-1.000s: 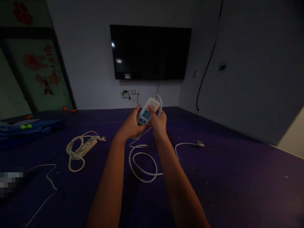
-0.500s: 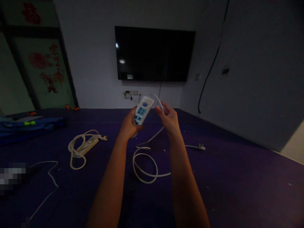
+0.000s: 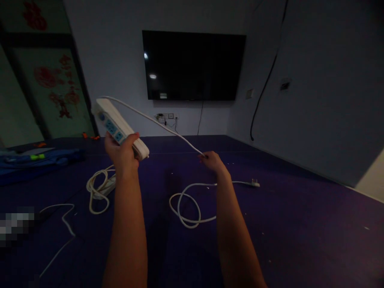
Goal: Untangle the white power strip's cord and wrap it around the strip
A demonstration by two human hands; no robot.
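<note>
My left hand is left of the cord loop, raising a power strip. My right hand is just behind the loop, the plug to its right, another strip well left, the TV far behind.

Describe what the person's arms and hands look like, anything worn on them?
Both forearms are bare from the bottom edge of the picture up to the wrists, with no sleeves showing. The left hand and right hand have no gloves, and no watch, bracelet or ring can be seen on either. The room is dim, so fine marks cannot be told.
</note>
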